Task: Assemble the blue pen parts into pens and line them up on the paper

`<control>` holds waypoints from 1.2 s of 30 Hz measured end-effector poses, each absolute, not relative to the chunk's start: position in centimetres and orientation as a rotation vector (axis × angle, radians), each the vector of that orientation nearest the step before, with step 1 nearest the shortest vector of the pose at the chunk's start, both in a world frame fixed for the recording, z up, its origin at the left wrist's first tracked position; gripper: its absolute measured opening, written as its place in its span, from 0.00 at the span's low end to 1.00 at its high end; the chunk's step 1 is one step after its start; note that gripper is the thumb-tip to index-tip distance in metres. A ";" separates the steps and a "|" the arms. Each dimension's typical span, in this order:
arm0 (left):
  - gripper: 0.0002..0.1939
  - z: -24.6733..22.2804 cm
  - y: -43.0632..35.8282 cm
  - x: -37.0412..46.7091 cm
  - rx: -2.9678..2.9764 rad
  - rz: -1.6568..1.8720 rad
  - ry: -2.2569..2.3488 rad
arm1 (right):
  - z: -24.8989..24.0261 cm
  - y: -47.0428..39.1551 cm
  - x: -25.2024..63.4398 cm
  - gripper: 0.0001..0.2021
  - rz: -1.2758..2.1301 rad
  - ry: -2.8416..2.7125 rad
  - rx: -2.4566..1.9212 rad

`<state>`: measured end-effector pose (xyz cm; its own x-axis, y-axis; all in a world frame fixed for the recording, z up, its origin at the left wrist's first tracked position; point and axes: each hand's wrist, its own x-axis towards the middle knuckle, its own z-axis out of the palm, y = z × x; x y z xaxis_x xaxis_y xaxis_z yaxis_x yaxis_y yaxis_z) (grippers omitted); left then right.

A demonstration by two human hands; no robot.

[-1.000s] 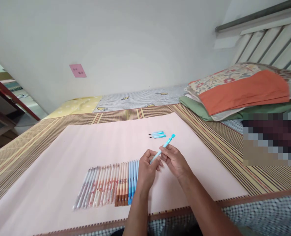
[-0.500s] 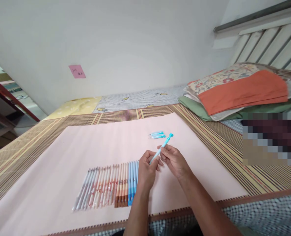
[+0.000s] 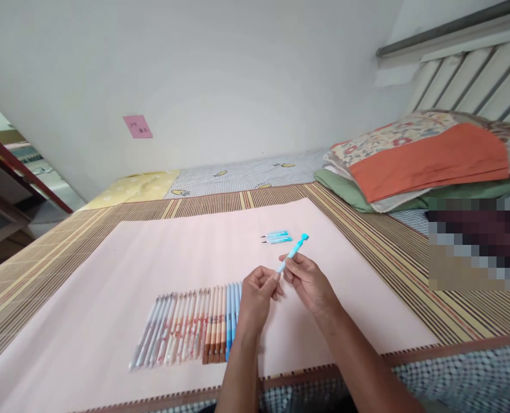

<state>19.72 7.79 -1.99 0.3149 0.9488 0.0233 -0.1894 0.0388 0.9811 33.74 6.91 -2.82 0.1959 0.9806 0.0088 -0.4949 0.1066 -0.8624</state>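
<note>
A light blue pen [image 3: 292, 252] with a turquoise top slants up to the right between my two hands. Its lower end runs into the closed fingers of my left hand [image 3: 259, 292], which hide the tip. Thumb and fingers of my right hand [image 3: 312, 281] pinch the barrel higher up. Just beyond lie several short turquoise-and-white pieces with thin dark points [image 3: 277, 237]. Left of my left hand, a neat row of pens [image 3: 181, 327] lies side by side: greyish, pale with red patterns, peach with brown ends, and blue, the blue ones partly covered by my left arm.
A pink sheet [image 3: 151, 252] lies under everything on a striped mat [image 3: 349, 223]. Folded bedding [image 3: 431, 160] in orange, floral and green is piled at the right. A pink note [image 3: 137, 127] is stuck on the wall behind.
The pen has shifted up and to the right, and less of its lower barrel shows above my left fingers. My right hand has moved slightly right with it.
</note>
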 end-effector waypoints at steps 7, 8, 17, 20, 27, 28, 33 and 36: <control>0.10 -1.5 7.2 20.3 1.302 1.331 1.018 | -2.6 7.1 32.4 0.15 1.269 -0.589 -0.758; 0.11 -1.6 7.3 20.4 1.220 1.319 0.980 | -2.5 7.0 32.4 0.15 1.283 -0.594 -0.746; 0.11 -1.5 7.4 19.9 1.209 1.269 0.920 | -2.2 6.6 32.9 0.17 1.257 -0.681 -0.807; 0.08 -0.8 6.7 20.0 1.421 1.341 1.020 | -2.5 6.8 32.4 0.16 1.248 -0.631 -0.796; 0.12 -1.8 7.4 20.8 0.899 1.344 0.827 | -2.4 6.9 31.8 0.16 1.229 -0.606 -0.778; 0.14 -2.0 7.6 20.8 0.792 1.319 0.773 | -2.4 6.9 31.8 0.16 1.233 -0.624 -0.786; 0.18 -2.3 8.1 20.4 0.629 1.293 0.718 | -2.5 6.6 31.8 0.17 1.223 -0.703 -0.852; 0.17 -2.1 8.0 20.1 0.698 1.325 0.738 | -2.7 6.6 31.5 0.17 1.209 -0.695 -0.852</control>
